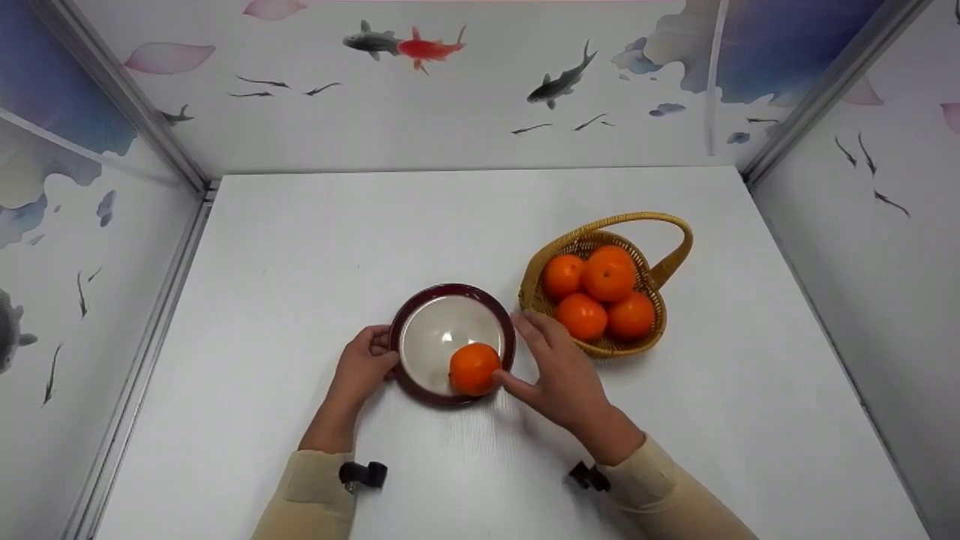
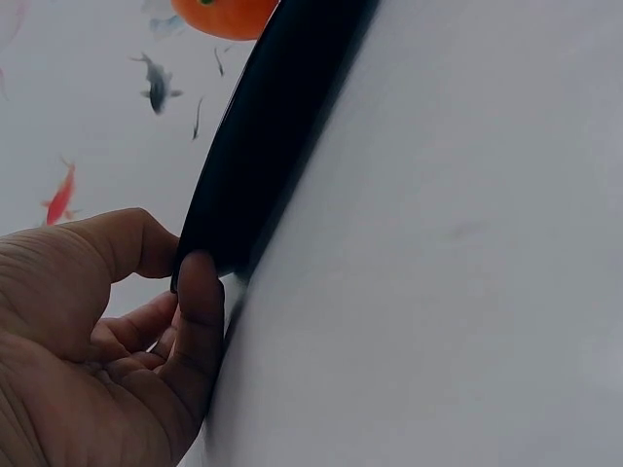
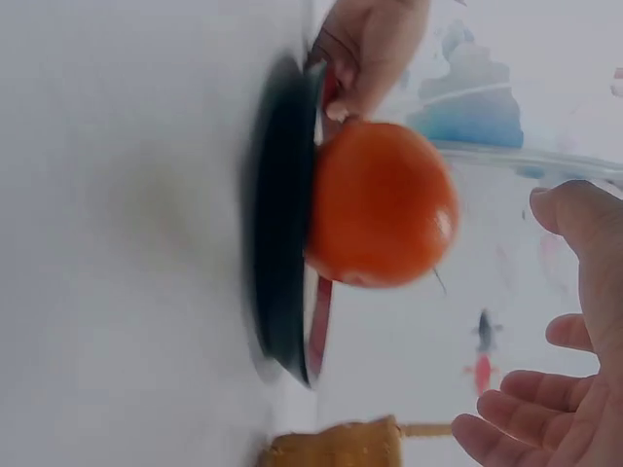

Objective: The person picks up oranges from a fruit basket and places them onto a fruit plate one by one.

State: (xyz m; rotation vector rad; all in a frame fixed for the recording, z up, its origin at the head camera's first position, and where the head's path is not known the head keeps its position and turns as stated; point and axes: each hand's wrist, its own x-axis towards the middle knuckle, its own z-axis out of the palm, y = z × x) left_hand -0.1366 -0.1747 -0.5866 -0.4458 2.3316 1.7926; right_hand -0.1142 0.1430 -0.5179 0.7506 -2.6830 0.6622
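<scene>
My left hand (image 1: 364, 367) pinches the left rim of a round plate (image 1: 429, 337) with a dark red border and a pale centre. In the left wrist view, thumb and fingers grip the edge of its dark underside (image 2: 263, 136). One orange (image 1: 475, 370) rests on the plate, toward its lower right. My right hand (image 1: 566, 379) is at the plate's right side, fingers spread and thumb near the orange. The right wrist view shows this hand (image 3: 589, 321) apart from the orange (image 3: 384, 204), with nothing in its fingers.
A wicker basket (image 1: 531, 279) with a tall handle stands behind my right hand, to the right of the plate, and holds several oranges (image 1: 609, 274). The white table (image 1: 300, 247) is enclosed by panels printed with fish (image 1: 431, 49).
</scene>
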